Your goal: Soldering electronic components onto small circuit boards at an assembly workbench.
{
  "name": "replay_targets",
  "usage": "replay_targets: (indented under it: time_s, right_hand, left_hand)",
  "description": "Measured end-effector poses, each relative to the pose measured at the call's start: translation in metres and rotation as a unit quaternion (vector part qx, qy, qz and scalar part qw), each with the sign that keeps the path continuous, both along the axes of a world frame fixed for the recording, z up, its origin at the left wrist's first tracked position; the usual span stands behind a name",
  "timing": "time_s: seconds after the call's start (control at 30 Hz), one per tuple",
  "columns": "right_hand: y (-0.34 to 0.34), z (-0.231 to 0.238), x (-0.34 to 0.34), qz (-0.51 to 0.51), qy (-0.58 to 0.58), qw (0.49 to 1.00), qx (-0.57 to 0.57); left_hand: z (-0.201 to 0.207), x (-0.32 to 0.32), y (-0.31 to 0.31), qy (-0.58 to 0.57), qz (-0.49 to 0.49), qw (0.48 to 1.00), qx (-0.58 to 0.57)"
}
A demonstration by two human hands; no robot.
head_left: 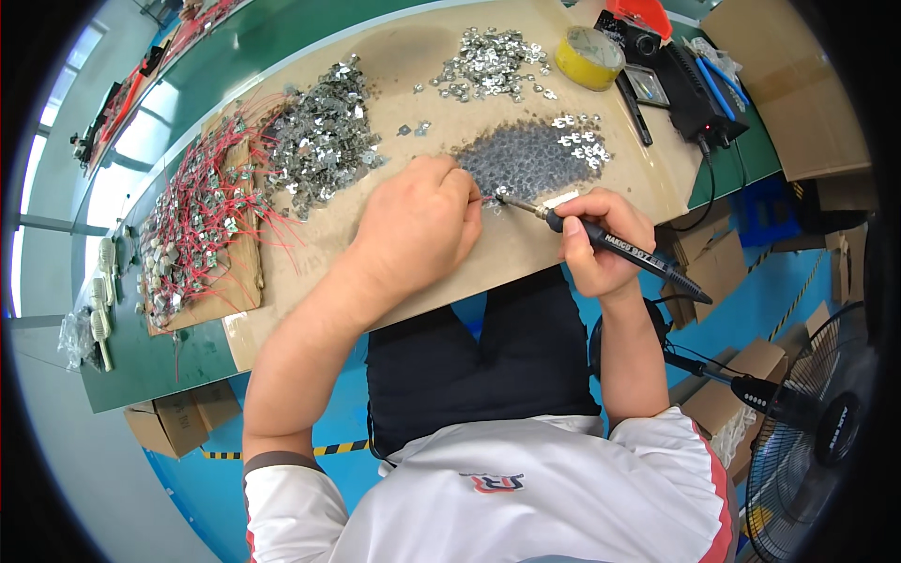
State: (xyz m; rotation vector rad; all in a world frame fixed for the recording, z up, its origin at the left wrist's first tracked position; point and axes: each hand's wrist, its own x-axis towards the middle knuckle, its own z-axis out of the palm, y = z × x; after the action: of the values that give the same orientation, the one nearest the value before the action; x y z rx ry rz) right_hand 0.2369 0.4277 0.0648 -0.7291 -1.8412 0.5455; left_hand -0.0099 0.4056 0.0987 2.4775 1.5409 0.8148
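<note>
A black-handled soldering iron point(619, 248) is gripped by my right hand point(605, 239), its metal tip pointing left. The tip meets the near edge of a dark patch point(526, 161) of small round pieces laid close together on the cardboard. Beside the tip my left hand point(419, 218) is closed, fingertips pinched together; a short bit of red shows there, but what they hold is too small to make out. Several bright metal tabs point(584, 148) lie on the patch's right end. Loose metal tabs point(493, 64) form a pile beyond it.
Left of my hand are a heap of metal pieces point(324, 136) and red-wired parts point(202, 220) on a board. A yellow tape roll point(589, 58) and a black soldering station point(696, 94) stand at the far right. A fan point(812, 432) stands to the right, off the table.
</note>
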Motion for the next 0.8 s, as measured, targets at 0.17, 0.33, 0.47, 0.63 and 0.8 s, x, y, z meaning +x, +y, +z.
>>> replay_targets:
  time_s: [0.17, 0.33, 0.47, 0.63, 0.8]
  right_hand:
    - [0.0015, 0.0018, -0.0007, 0.003, 0.011, 1.0, 0.017]
    - [0.001, 0.0027, -0.0017, -0.002, 0.008, 1.0, 0.004]
    - [0.001, 0.0029, -0.0005, 0.004, 0.005, 1.0, 0.025]
    - [-0.0003, 0.0028, -0.0015, -0.002, 0.002, 1.0, 0.006]
    - [0.0006, 0.0022, 0.0004, 0.004, 0.002, 1.0, 0.021]
  left_hand:
    - [-0.0074, 0.0054, 0.0023, -0.014, 0.016, 0.998, 0.056]
    - [-0.0062, 0.0055, 0.0007, 0.003, 0.018, 0.999, 0.048]
    - [-0.0074, 0.0069, 0.0002, -0.002, 0.017, 0.999, 0.044]
    - [-0.0075, 0.0056, 0.0008, 0.006, 0.019, 0.998, 0.055]
    - [-0.0061, 0.0064, 0.0023, 0.003, 0.016, 0.999, 0.05]
